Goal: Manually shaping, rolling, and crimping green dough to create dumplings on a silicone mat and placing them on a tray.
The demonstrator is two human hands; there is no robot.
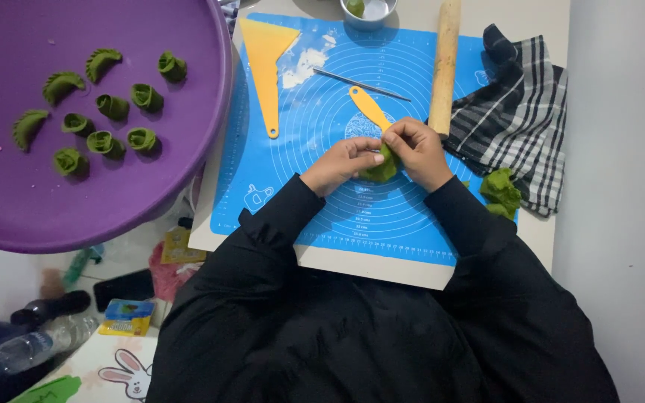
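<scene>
Both arms, in black sleeves, reach forward from the body and angle inward so the hands meet in front of the chest. The left hand lies knuckles up, fingers curled, thumb and fingertips pinched toward the right. The right hand sits just beside it, fingers bent and closed, its fingertips touching the left hand's.

We see only a sliver of the green dough piece; the left hand and right hand cover most of it. At twelve o'clock the metal bowl and the wooden rolling pin run off the edge. At nine o'clock the purple tray is cropped.
</scene>
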